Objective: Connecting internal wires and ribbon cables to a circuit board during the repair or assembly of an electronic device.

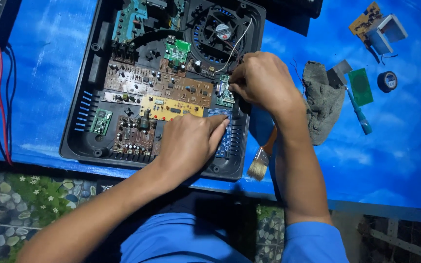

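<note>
On blue table cover: black open casing holding brown circuit board, yellow board, round cooling fan. Beside casing, right: paintbrush partly hidden under forearm, grey rag, blue-handled screwdriver, green square board, tape roll. Far left: red and black leads. Small green board upright at casing's right edge, pinched between fingertips of right hand, thumb side hidden. Blue perforated board lying flat just below, pressed under extended, closed-together fingers of left hand, mostly covered by them.
</note>
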